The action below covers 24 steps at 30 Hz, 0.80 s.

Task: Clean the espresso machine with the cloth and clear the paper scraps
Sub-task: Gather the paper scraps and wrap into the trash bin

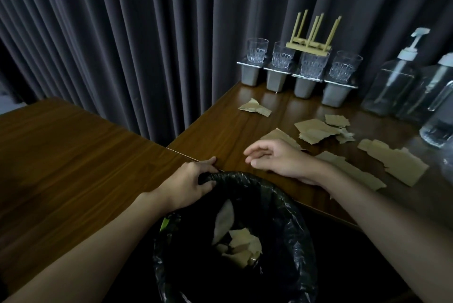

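Bin [290,224], rim clutched by left grip [193,180]; right grip [274,158] lay slack and empty near scraps [397,162], likely light, limp, best pinched at edges.

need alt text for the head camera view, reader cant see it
A person's left hand grips the rim of a black-bagged bin holding some paper scraps, while the right hand, fingers relaxed, reaches over a wooden table strewn with torn brown paper. Glasses and pump bottles stand behind.

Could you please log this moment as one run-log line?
left hand: grips bin bag rim | right hand: empty, over table | scraps: some in bin bag, several on table
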Tool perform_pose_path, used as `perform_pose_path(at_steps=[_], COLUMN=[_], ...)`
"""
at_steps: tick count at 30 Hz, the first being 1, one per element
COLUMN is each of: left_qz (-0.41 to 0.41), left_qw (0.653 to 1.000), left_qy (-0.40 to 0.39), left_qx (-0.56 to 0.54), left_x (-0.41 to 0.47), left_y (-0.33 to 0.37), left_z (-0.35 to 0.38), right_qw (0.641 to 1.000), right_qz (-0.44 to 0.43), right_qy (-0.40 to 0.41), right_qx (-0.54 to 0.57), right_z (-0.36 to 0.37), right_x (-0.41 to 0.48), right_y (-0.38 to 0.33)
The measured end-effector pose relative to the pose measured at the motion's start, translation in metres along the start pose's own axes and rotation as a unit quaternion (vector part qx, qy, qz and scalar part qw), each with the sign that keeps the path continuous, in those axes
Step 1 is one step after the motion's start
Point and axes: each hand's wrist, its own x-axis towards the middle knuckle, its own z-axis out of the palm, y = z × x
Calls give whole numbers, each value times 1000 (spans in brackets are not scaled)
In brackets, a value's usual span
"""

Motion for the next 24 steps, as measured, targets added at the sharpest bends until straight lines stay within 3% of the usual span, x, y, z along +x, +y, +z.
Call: perform_pose_path(at_steps=[4,9,17,21,24], left_qz=[5,12,23,16,20], left_qw=[1000,999,997,997,996], left_qy=[-14,-19,-15,-7,1], left_qx=[-7,-38,-70,-82,-92], left_x=[4,11,14,14,14], left_y=[-1,-3,-10,-12,-11], left_z=[-6,-13,-12,-10,-9], right_qw=[989,963,918,915,905], right_qz=[-9,14,66,121,78], right_qy=[86,98,152,111,123], right_qx=[-123,-252,-359,-368,-399], right_z=[-7,-23,-45,-53,-48], right_x=[22,69,153,172,172], right_y=[17,32,51,61,60])
